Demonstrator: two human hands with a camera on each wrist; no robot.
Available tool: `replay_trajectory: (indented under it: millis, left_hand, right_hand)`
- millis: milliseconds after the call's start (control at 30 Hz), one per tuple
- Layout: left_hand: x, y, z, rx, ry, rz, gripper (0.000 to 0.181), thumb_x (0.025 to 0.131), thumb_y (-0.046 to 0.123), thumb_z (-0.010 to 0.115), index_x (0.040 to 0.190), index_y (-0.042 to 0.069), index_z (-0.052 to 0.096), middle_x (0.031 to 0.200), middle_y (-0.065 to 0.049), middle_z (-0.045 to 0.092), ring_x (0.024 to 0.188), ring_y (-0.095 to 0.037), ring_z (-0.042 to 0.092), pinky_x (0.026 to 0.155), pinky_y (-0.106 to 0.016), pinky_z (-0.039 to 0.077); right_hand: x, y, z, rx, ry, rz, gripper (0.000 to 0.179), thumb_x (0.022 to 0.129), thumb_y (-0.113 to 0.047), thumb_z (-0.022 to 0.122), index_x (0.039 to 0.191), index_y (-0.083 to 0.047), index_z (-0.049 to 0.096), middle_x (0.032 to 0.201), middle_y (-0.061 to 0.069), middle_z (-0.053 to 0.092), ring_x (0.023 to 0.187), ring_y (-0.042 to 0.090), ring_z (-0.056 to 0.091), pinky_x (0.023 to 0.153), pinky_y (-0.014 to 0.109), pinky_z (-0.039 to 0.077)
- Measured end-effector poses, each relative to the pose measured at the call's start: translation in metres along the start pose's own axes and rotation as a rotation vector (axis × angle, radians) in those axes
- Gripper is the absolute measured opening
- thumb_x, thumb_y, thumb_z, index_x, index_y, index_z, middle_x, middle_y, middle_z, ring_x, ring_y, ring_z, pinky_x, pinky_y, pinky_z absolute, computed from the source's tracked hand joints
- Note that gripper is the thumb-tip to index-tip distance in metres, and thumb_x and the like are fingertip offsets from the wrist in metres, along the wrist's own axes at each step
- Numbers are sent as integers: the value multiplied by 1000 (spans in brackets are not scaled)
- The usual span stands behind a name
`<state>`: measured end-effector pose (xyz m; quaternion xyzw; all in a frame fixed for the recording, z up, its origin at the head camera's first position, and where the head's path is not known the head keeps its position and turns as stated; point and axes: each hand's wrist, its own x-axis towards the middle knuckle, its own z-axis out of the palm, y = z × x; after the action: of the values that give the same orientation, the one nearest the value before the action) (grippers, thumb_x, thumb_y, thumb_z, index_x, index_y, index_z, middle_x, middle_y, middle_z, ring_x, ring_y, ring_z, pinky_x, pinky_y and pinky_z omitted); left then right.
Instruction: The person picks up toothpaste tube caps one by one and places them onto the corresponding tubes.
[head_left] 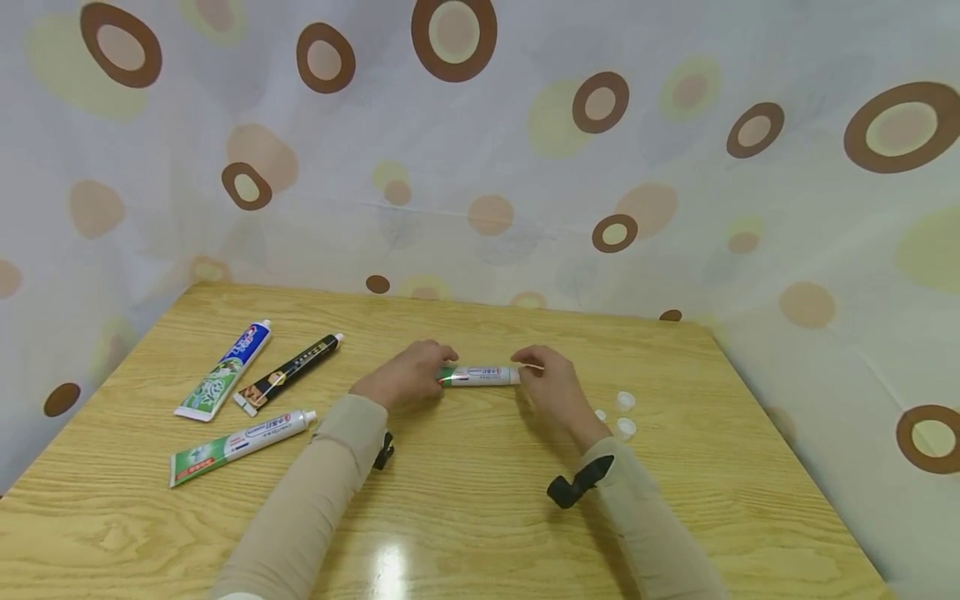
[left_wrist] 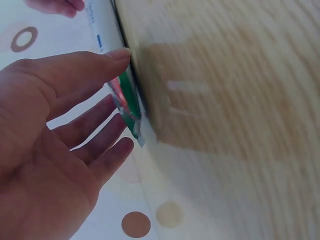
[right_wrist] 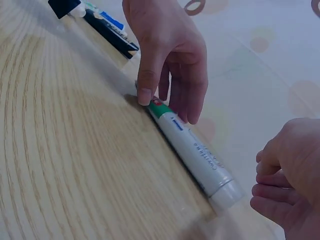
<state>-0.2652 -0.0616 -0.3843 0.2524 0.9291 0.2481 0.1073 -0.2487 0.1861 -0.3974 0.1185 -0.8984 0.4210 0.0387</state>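
A white and green toothpaste tube (head_left: 480, 377) lies on its side near the middle of the table. My left hand (head_left: 408, 373) holds its green end, the thumb on the near side and the fingers behind, as the left wrist view shows. At the other end sits a whitish cap (right_wrist: 226, 196). Beside that cap is my right hand (head_left: 557, 393), its fingers loosely bent. The right wrist view shows a gap between this hand and the cap, with nothing in the fingers.
On the left of the wooden table (head_left: 465, 517) lie a blue and green tube (head_left: 225, 371), a black tube (head_left: 288, 373) and another white and green tube (head_left: 242, 446). Small white caps (head_left: 626, 402) rest right of my right hand. Patterned cloth (head_left: 480, 167) stands behind and beside the table.
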Motion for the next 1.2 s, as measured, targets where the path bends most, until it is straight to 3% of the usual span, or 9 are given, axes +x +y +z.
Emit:
replay_trajectory:
  millis: [300,500,900,1200]
  left_hand:
    - [-13,-3,-12,1,9,-24,60,91,9,68,146,5,46,150,-17,44,140,-34,41,109,-48,41]
    - [-29,-7,-18,22,26,-14,60,93,13,67,148,6,44,150,-16,44,139,-34,41,110,-49,41]
    - [-75,-18,-27,72,91,50,56,93,10,65,145,0,46,144,-21,49,132,-37,49,105,-51,45]
    - [-109,-31,-34,81,104,-3,60,91,10,68,146,0,45,144,-22,48,132,-39,49,103,-53,46]
  right_hand:
    - [-10,2,-20,-45,21,-70,20,99,-4,56,115,-4,67,119,12,68,117,29,62,96,44,54]
    - [-21,6,-34,-74,43,-71,18,100,-5,56,112,-8,69,117,11,69,112,28,64,93,44,55]
    - [-47,22,-66,-87,103,-41,20,100,-7,53,114,-7,68,118,12,68,113,28,64,92,45,55]
    - [-64,36,-83,-101,135,-9,23,101,-9,51,116,-6,68,122,14,67,117,31,62,94,45,53]
